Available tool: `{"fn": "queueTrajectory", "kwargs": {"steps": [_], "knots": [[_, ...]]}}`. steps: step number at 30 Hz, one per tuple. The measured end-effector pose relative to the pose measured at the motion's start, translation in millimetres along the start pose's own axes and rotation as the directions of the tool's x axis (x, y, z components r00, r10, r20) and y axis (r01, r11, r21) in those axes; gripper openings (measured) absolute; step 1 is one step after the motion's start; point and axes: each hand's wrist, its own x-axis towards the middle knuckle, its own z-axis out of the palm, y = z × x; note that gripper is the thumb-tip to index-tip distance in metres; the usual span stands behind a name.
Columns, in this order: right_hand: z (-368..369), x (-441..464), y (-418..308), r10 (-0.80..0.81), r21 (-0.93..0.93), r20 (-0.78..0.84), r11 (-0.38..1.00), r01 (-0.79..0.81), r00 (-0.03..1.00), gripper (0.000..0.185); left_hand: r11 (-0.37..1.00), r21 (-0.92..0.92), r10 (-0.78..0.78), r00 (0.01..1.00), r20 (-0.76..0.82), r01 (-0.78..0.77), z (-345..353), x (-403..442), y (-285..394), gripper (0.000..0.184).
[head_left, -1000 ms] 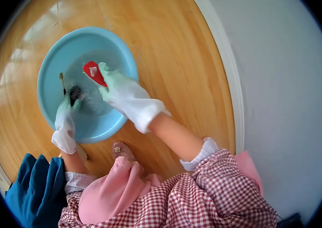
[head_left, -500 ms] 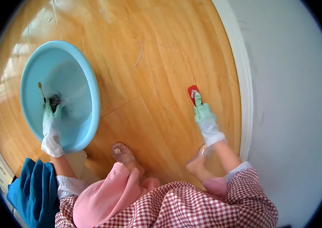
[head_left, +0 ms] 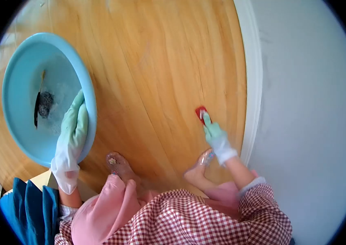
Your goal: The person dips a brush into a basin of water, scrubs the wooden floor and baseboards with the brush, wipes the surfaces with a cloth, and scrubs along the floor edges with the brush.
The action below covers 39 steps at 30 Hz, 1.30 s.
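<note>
- Left hand (head_left: 72, 124): now off the dark scrubber (head_left: 46, 104) and slim black-handled brush (head_left: 37, 109), over at basin (head_left: 42, 37) rim; fingers straight, can't tell if clasping.
- So scrubber and brush sit loose in the basin.
- Right hand (head_left: 215, 132): still grips red tool (head_left: 200, 111), low over floor (head_left: 160, 69), well apart from basin.
- Likely floor work, basin steadied.

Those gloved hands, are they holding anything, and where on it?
The right hand holds the red tool by its near end, a finger on top. The left hand reaches into the basin; whether it grips is unclear.
</note>
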Motion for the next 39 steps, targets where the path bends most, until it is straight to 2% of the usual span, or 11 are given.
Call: {"fn": "queueTrajectory", "kwargs": {"steps": [3,6,10,16,18,23,25,27,29,34,39], "knots": [[-42.5,122.6,-39.9,-0.022,0.002,-0.166,1.000,0.023,0.986,0.062,0.976,-0.167,-0.140,0.990,0.013,0.140,6.9,-1.6,-1.1,0.061],[-120.1,280.7,-102.4,-0.020,0.144,-0.235,0.988,0.055,0.972,0.057,0.988,-0.019,-0.151,0.986,0.075,0.153,10.3,-1.8,12.1,0.069],[-78.0,244.6,-71.9,-0.171,0.018,-0.345,0.982,0.188,0.923,0.057,0.998,0.036,-0.061,0.997,0.046,0.060,13.4,0.0,-4.6,0.079],[5.5,-32.7,2.2,-0.060,-0.128,0.003,0.990,0.060,0.998,0.063,0.999,0.023,0.033,0.999,0.030,-0.034,13.4,2.2,-19.6,0.081],[-0.9,1.5,-6.9,-0.083,-0.063,-0.080,0.995,0.078,0.993,0.064,0.998,0.057,0.026,0.999,0.020,-0.027,14.4,0.8,-22.8,0.083],[-119.4,334.5,-111.8,-0.096,0.058,-0.372,0.990,0.126,0.923,0.048,0.992,0.075,-0.110,0.990,0.089,0.104,3.3,9.8,5.3,0.087],[-179.7,395.7,-159.4,0.059,0.243,-0.258,0.970,0.005,0.964,0.049,0.998,0.060,-0.039,0.997,0.074,0.035,1.2,6.4,-1.8,0.087],[-146.7,407.6,-142.5,-0.032,0.216,-0.237,0.973,0.084,0.971,0.049,0.998,0.067,0.011,0.998,0.056,-0.015,0.8,4.9,-19.0,0.087],[-105.3,357.5,-104.9,-0.196,0.037,-0.251,0.977,0.212,0.948,0.052,0.981,0.082,-0.186,0.973,0.137,0.176,-8.9,6.6,0.9,0.086],[-21.7,94.4,-12.0,-0.113,-0.011,0.008,0.994,0.113,0.994,0.068,0.969,0.082,-0.244,0.959,0.147,0.234,-11.2,6.1,-7.0,0.084],[-82.4,264.0,-67.1,-0.087,0.057,-0.152,0.994,0.097,0.984,0.053,0.987,0.068,-0.154,0.982,0.108,0.147,-13.2,3.3,-18.4,0.082]]}}
